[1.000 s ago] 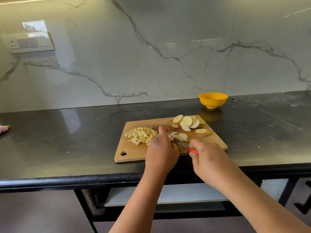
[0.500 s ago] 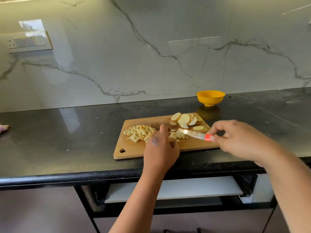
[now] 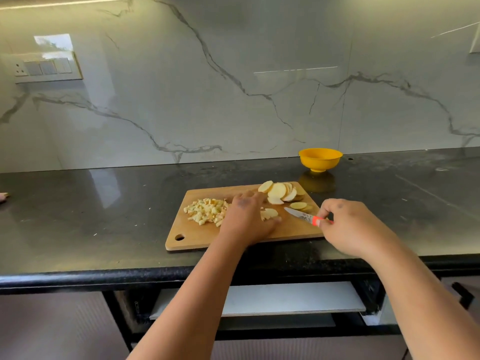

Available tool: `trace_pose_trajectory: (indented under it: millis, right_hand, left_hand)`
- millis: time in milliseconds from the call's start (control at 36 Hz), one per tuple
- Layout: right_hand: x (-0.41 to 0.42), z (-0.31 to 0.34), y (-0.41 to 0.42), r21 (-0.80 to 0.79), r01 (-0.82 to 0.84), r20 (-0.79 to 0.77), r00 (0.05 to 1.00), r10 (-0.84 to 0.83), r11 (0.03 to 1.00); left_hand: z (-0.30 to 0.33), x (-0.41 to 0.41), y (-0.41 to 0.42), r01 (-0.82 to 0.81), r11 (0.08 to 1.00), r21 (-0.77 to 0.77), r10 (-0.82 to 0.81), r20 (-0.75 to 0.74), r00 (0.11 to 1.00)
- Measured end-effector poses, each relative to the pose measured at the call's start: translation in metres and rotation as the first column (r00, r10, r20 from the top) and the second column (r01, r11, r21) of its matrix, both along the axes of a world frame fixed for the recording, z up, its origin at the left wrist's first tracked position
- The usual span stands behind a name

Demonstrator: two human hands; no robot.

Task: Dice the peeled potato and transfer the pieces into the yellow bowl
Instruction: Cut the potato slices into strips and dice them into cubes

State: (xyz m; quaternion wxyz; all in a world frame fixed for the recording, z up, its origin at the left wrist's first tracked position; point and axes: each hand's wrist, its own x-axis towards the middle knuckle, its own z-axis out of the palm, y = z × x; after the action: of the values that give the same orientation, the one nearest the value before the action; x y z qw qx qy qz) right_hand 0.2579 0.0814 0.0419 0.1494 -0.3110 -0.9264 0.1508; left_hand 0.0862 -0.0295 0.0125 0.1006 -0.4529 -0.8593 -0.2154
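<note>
A wooden cutting board lies on the black counter. A heap of diced potato sits on its left part. Several round potato slices fan out at its far right corner. My left hand rests over the board's middle, fingers spread, touching a few cut slices. My right hand holds the red handle of a small knife; the blade points left over the board's right end, apart from the potato. The yellow bowl stands behind the board near the wall.
A marble wall with a switch plate backs the counter. At the far left edge of the counter a small pinkish thing shows. A white shelf lies under the counter.
My right hand drew the knife away from the slices to the right, then came back a little left. My left hand spread flatter over the cut slices.
</note>
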Motion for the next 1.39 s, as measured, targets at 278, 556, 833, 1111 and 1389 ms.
trace_pose_trajectory:
  millis: [278, 556, 833, 1111, 1389]
  right_hand:
    - [-0.004, -0.003, -0.001, 0.075, 0.002, 0.051, 0.999, -0.006, 0.997]
    - [-0.009, -0.012, -0.006, 0.116, -0.005, 0.034, 0.999, 0.001, 0.993]
    - [-0.009, -0.010, -0.016, 0.123, -0.016, 0.034, 0.999, 0.012, 0.992]
    - [0.003, -0.002, -0.025, 0.193, -0.011, 0.086, 0.996, -0.006, 0.981]
    - [-0.016, -0.023, -0.052, 0.131, -0.105, 0.056, 0.994, 0.098, 0.986]
  left_hand:
    - [0.012, -0.011, 0.015, 0.165, 0.942, -0.291, -0.149, 0.078, 0.986]
    - [0.003, -0.031, 0.005, 0.211, 0.975, -0.066, -0.207, 0.070, 0.976]
    - [-0.003, -0.040, -0.013, 0.062, 0.989, 0.133, -0.046, -0.120, 0.992]
    - [-0.008, -0.045, -0.018, -0.051, 0.928, 0.368, 0.046, 0.022, 0.999]
    - [-0.012, -0.050, -0.023, -0.091, 0.910, 0.404, 0.044, 0.122, 0.991]
